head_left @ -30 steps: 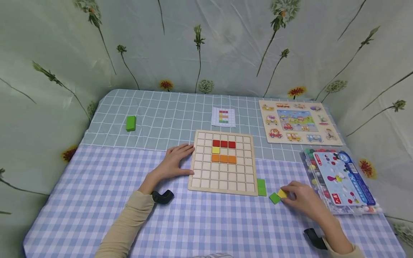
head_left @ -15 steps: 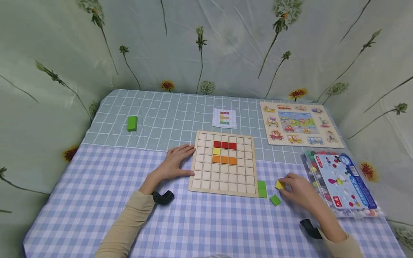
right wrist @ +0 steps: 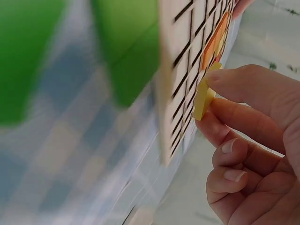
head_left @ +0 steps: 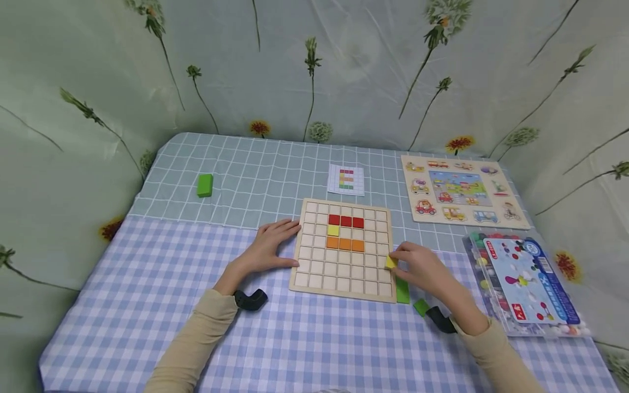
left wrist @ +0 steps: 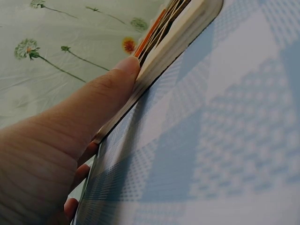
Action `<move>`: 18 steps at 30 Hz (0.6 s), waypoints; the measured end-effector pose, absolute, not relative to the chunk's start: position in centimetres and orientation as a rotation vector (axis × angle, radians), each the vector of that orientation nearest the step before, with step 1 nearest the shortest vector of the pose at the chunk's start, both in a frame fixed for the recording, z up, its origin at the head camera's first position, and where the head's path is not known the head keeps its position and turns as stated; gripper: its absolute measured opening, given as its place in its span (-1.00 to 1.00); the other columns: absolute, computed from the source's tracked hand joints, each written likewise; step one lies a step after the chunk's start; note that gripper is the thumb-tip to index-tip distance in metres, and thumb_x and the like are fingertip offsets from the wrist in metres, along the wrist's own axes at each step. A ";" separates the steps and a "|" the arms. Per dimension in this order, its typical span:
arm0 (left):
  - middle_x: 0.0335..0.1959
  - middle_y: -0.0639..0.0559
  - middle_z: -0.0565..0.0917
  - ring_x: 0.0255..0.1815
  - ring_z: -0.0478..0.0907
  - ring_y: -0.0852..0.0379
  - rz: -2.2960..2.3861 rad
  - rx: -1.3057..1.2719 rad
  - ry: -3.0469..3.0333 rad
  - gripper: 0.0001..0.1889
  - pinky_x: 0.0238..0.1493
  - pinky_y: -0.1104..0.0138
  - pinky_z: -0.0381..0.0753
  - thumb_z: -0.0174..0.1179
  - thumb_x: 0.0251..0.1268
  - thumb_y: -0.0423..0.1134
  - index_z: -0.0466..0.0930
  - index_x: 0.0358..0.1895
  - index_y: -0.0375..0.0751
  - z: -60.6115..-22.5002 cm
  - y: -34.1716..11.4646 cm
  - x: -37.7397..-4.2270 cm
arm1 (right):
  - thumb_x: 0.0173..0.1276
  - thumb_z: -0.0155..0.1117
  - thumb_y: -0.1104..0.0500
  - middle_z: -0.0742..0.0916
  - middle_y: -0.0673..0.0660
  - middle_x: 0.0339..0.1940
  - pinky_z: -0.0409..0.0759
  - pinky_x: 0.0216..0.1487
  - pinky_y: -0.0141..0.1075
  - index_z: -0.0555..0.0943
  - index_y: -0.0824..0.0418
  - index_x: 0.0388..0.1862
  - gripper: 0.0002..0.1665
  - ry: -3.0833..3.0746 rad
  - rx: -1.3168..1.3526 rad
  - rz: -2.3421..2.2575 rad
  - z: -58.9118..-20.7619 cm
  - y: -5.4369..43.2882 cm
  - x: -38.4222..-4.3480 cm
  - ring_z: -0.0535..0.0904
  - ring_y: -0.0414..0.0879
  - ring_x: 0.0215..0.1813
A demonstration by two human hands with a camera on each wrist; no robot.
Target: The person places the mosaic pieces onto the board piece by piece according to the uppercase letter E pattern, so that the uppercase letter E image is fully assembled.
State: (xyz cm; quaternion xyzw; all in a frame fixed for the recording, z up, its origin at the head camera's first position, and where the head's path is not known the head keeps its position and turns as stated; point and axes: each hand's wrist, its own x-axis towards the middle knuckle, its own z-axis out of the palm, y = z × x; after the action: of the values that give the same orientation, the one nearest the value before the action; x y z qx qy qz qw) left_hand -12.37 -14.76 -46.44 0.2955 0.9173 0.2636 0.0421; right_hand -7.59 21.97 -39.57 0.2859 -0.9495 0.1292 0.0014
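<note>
A wooden grid board (head_left: 319, 280) lies in the middle of the table, with three red tiles (head_left: 346, 221), one yellow tile (head_left: 333, 230) and three orange tiles (head_left: 345, 244) set in its squares. My left hand (head_left: 267, 248) rests against the board's left edge, thumb and fingers spread and fairly straight. Over the board's right edge my right hand (head_left: 425, 267) pinches a second yellow tile (right wrist: 203, 97) between thumb and fingers. Green tiles (head_left: 402, 292) touch the right side of the board, partly behind that hand. One loose green tile (head_left: 421, 307) lies nearer the right wrist.
A small printed pattern card (head_left: 346, 180) lies behind the board. A green block (head_left: 205, 185) stands at the back left. At the right are a wooden vehicle puzzle (head_left: 467, 191) and a clear plastic box (head_left: 523, 281) of coloured parts.
My right hand has carried the yellow tile from beside the loose green tile, left and away from me, to the board's right edge. The left hand has stayed at the board.
</note>
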 end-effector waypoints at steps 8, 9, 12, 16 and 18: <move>0.45 -0.06 0.26 0.50 0.09 -0.09 0.802 0.922 2.809 -0.06 0.30 -0.08 0.06 0.37 -0.06 0.15 0.20 0.42 -0.15 -46.2 -14.6 -12.3 | 0.04 0.44 0.23 0.68 0.10 -0.33 0.55 -0.33 -0.31 0.72 0.30 -0.23 -0.72 -2.984 1.009 0.379 -39.4 18.6 -9.0 0.53 -0.16 -0.36; 0.45 -0.06 0.26 0.50 0.08 -0.09 0.801 0.922 2.808 -0.06 0.30 -0.08 0.06 0.37 -0.06 0.15 0.20 0.42 -0.15 -46.1 -14.6 -12.3 | 0.04 0.44 0.23 0.68 0.09 -0.34 0.55 -0.33 -0.32 0.72 0.29 -0.23 -0.72 -2.978 1.027 0.375 -39.5 18.1 -9.2 0.54 -0.16 -0.36; 0.45 -0.06 0.25 0.50 0.07 -0.09 0.810 0.913 2.802 -0.06 0.31 -0.09 0.05 0.37 -0.06 0.14 0.20 0.42 -0.15 -46.0 -14.6 -12.4 | 0.05 0.43 0.22 0.68 0.09 -0.35 0.55 -0.32 -0.32 0.72 0.28 -0.24 -0.73 -2.946 1.083 0.363 -39.6 16.9 -9.6 0.54 -0.16 -0.36; 0.45 -0.07 0.26 0.51 0.06 -0.09 0.825 0.898 2.793 -0.06 0.33 -0.09 0.03 0.37 -0.06 0.13 0.21 0.41 -0.16 -45.8 -14.6 -12.4 | 0.05 0.40 0.22 0.67 0.09 -0.37 0.55 -0.32 -0.33 0.72 0.29 -0.25 -0.75 -2.919 1.133 0.383 -39.8 15.6 -10.0 0.53 -0.16 -0.37; 0.45 -0.07 0.25 0.51 0.06 -0.09 0.827 0.896 2.788 -0.06 0.34 -0.09 0.03 0.38 -0.06 0.13 0.21 0.41 -0.17 -45.8 -14.6 -12.3 | 0.06 0.39 0.23 0.67 0.09 -0.37 0.55 -0.31 -0.32 0.72 0.29 -0.25 -0.76 -2.920 1.148 0.397 -40.0 15.0 -10.1 0.52 -0.16 -0.37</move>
State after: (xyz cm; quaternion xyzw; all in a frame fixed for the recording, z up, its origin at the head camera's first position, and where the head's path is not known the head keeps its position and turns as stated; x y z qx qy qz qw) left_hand -12.33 -14.58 -45.77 0.2941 0.9151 0.2714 0.0495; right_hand -10.11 15.04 -39.96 0.3629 -0.9232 0.1257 -0.0104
